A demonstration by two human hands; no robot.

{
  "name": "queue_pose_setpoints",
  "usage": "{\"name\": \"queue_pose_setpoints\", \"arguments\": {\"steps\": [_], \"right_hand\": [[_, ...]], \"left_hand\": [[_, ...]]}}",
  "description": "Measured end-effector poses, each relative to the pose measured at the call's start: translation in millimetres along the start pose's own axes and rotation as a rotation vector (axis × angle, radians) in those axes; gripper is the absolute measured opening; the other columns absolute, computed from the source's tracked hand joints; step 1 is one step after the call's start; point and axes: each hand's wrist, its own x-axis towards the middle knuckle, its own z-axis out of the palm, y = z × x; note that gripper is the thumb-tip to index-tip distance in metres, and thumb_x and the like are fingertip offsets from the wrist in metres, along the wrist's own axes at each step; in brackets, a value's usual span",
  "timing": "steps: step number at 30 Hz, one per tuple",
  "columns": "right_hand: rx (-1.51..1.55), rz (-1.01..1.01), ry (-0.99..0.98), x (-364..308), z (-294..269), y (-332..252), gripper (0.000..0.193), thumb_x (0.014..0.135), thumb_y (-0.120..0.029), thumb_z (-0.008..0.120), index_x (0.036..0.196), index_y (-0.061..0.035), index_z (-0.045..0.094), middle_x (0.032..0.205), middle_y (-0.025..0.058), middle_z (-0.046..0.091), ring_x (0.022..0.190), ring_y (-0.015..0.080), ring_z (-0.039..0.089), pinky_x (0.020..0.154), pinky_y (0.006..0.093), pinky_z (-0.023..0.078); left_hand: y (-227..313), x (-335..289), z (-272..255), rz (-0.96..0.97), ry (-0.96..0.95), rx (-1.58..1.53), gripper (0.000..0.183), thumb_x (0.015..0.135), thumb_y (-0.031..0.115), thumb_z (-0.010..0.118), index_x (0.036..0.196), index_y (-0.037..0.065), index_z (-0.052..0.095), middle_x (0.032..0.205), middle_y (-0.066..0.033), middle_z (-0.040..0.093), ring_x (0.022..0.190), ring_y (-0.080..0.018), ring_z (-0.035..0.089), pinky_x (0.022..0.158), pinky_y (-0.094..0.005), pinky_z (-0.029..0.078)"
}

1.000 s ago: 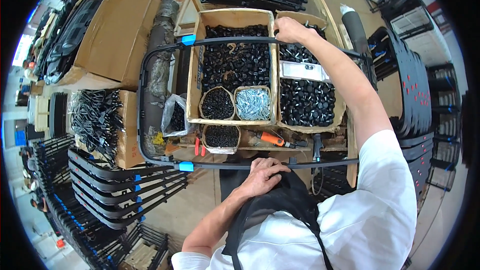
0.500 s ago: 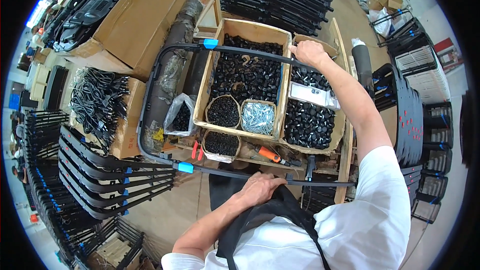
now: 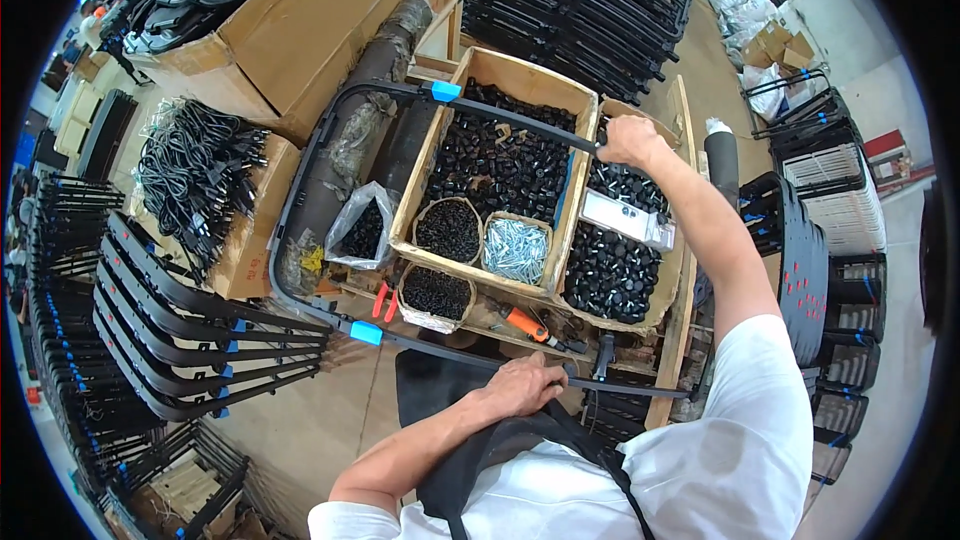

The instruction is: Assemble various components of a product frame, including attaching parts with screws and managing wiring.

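A black U-shaped tube frame point(image 3: 283, 240) with blue tape on both long bars spans the parts boxes, its curved end to my left. My right hand point(image 3: 632, 142) is closed at the right end of the far bar. Its fingers hide that tip, and whether a small part is pinched there is not visible. On the near bar, my left hand point(image 3: 523, 385) rests with its fingers curled over the tube, close to my black apron. Beneath the far bar stands a wooden box point(image 3: 403, 208) of black plastic parts, with silver screws point(image 3: 515, 248) in a smaller container.
Black knobs point(image 3: 610, 275) fill a carton to the right, with a pale case point(image 3: 615, 213) on them. An orange-and-black tool point(image 3: 527, 323) and red-handled pliers point(image 3: 381, 301) lie at the near edge. Stacked black frames point(image 3: 180, 340) and bundled cables point(image 3: 195, 180) are on the left.
My right hand has shifted slightly nearer to me and now closes around the far bar's end. My left hand stays on the near bar. The whole view has tilted a little.
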Motion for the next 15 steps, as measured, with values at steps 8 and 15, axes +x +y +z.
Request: {"name": "queue_pose_setpoints", "arguments": {"steps": [8, 15], "right_hand": [[-0.249, -0.009, -0.066, 5, 6, 20, 0.028, 0.082, -0.023, 0.07, 0.1, -0.0045, 0.079, 0.111, 0.0199, 0.078, 0.105, 0.034, 0.076, 0.088, 0.0455, 0.062], [-0.143, -0.043, 0.02, 7, 2, 6, 0.026, 0.086, -0.016, 0.064, 0.104, -0.0035, 0.079, 0.111, 0.0192, 0.078, 0.108, 0.0343, 0.076, 0.091, 0.0448, 0.062]], "left_hand": [[-1, 0, -3, -0.013, 0.088, -0.148, 0.036, 0.094, 0.017, 0.071, 0.129, 0.014, 0.066, 0.118, -0.0275, 0.061, 0.115, -0.0452, 0.065, 0.099, -0.0502, 0.053], [-6, 1, -7, -0.089, -0.125, -0.206, 0.035, 0.106, 0.03, 0.05, 0.135, 0.022, 0.067, 0.12, -0.0236, 0.07, 0.118, -0.0421, 0.066, 0.1, -0.0524, 0.052]]}}
